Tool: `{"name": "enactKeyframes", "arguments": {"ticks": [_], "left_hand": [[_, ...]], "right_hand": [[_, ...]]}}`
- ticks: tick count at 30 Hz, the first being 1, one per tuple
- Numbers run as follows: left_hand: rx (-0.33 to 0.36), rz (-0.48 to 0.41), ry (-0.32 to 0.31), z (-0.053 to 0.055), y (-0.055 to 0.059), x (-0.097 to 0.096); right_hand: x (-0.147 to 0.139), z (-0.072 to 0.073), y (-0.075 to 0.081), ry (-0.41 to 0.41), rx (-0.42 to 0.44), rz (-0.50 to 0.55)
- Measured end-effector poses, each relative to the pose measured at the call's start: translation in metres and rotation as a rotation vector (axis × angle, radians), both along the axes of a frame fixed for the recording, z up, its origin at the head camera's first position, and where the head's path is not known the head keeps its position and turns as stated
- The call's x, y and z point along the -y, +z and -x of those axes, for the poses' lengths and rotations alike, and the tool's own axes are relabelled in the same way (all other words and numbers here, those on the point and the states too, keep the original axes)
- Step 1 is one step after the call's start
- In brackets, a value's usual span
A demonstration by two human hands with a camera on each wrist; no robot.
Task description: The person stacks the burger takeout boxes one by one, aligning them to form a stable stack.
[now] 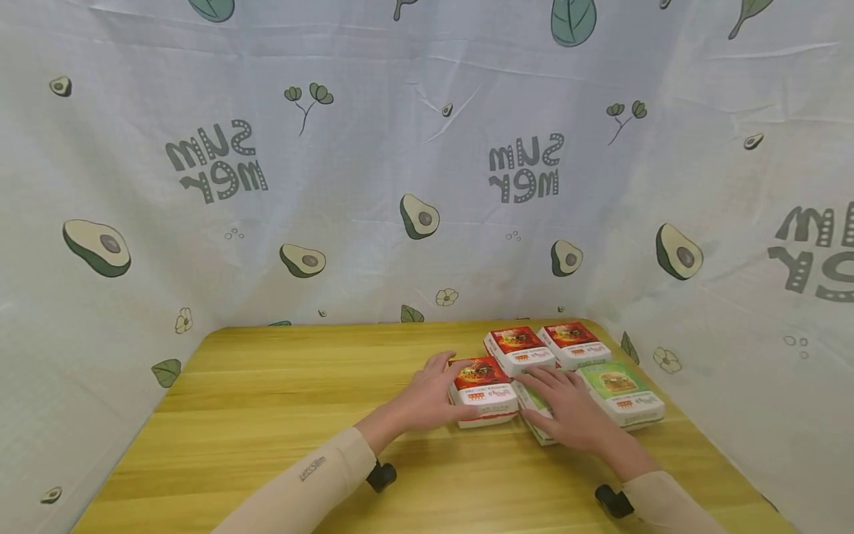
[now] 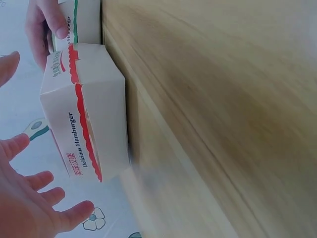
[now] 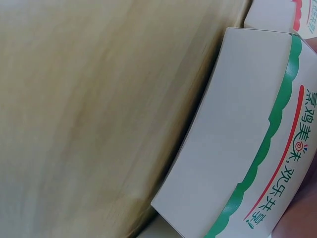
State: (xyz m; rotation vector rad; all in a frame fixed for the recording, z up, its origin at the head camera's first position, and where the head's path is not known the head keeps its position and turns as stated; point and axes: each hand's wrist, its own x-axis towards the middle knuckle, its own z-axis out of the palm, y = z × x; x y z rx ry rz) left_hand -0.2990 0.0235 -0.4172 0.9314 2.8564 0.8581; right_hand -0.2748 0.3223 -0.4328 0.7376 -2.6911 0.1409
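Observation:
In the head view my left hand (image 1: 428,394) is at the left side of a red-topped hamburger box (image 1: 482,389), fingers spread and thumb near its front. The left wrist view shows these fingers spread and apart from the white box side (image 2: 106,109). My right hand (image 1: 572,408) spans a green-topped hamburger box (image 1: 536,400), thumb at its near side and fingers over the far part, covering much of its lid. That box stands slightly turned, right beside the red one. Its white side with a green scalloped band (image 3: 242,119) fills the right wrist view.
Two more red-topped boxes, one nearer the middle (image 1: 520,350) and one farther right (image 1: 574,345), stand behind. Another green-topped box (image 1: 620,393) sits right of my right hand. All are on a wooden table (image 1: 267,415), with a printed white curtain (image 1: 373,282) around its back and sides.

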Motion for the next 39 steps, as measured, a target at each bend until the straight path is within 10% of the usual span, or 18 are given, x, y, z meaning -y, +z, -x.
{"name": "enactKeyframes", "arguments": {"ticks": [39], "left_hand": [[0.032, -0.012, 0.049, 0.012, -0.018, -0.017]], "right_hand": [[0.001, 0.000, -0.001, -0.016, 0.012, -0.003]]}}
